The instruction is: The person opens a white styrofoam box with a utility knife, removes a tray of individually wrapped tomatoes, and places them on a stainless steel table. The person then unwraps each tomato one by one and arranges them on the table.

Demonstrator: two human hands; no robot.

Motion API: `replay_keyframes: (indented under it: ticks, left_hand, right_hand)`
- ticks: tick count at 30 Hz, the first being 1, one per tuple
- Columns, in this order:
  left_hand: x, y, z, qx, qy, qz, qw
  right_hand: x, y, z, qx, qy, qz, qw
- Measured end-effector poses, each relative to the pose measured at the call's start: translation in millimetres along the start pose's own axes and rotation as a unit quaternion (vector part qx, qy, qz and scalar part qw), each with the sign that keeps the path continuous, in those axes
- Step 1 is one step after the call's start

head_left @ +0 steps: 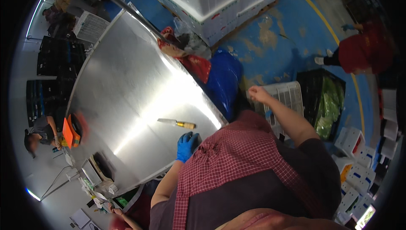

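A knife with a short blade and a yellow-brown handle (186, 125) lies on the bare metal tabletop (122, 73). My left hand (186, 146), in a blue glove, rests on the table's near edge just below that handle. Its fingers lie on the metal, slightly apart, holding nothing visible. Bare and ungloved, my right hand (259, 94) is held out to the right, off the table. Its fingers are curled in, and no object shows in them. Below it is a white plastic crate (285, 99); left of it hangs a blue plastic bag (224, 79).
Stacked white foam boxes (220, 10) stand beyond the table. A red patterned cloth (196, 65) hangs by the table's right edge, under a metal bar. On the right, a black crate (311, 86) holds bagged greens (330, 107). A scale (72, 130) and other people are around.
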State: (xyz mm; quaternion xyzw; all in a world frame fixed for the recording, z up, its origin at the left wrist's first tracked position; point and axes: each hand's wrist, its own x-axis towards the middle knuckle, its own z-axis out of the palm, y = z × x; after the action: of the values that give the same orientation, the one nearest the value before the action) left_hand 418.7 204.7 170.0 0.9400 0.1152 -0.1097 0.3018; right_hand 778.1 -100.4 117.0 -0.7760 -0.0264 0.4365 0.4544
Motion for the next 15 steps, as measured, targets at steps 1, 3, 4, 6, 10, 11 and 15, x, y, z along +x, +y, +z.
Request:
replay_keyframes:
  ticks: [1,3,4,6,10,11,15]
  left_hand:
    - [12.2,-3.8,-8.2,-0.047,-0.018,0.002,0.999]
    - [50.2,37.0,-48.1,-0.030,0.066,0.004,0.997]
    - [73.6,52.3,-57.6,-0.033,0.096,0.005,0.995]
    - [128.9,88.9,-81.0,-0.066,0.119,-0.026,0.990]
    - [238.5,132.4,-102.4,-0.215,0.117,-0.032,0.969]
    - [263.8,138.0,-107.1,-0.205,0.106,-0.021,0.973]
    - [329.8,141.9,-103.5,-0.267,0.095,0.002,0.959]
  right_hand:
    - [24.5,-24.2,-16.6,0.047,0.001,0.010,0.999]
    - [91.0,-60.6,-58.6,0.012,-0.030,-0.037,0.999]
    - [108.9,-101.8,-71.3,-0.011,-0.019,-0.047,0.999]
    - [149.7,-172.9,-88.5,-0.002,0.008,-0.081,0.997]
    - [239.5,-273.8,-102.5,0.205,0.016,-0.125,0.971]
    - [258.4,-289.6,-101.4,0.279,0.040,-0.141,0.949]
    - [313.3,-327.1,-100.1,0.465,0.080,-0.128,0.872]
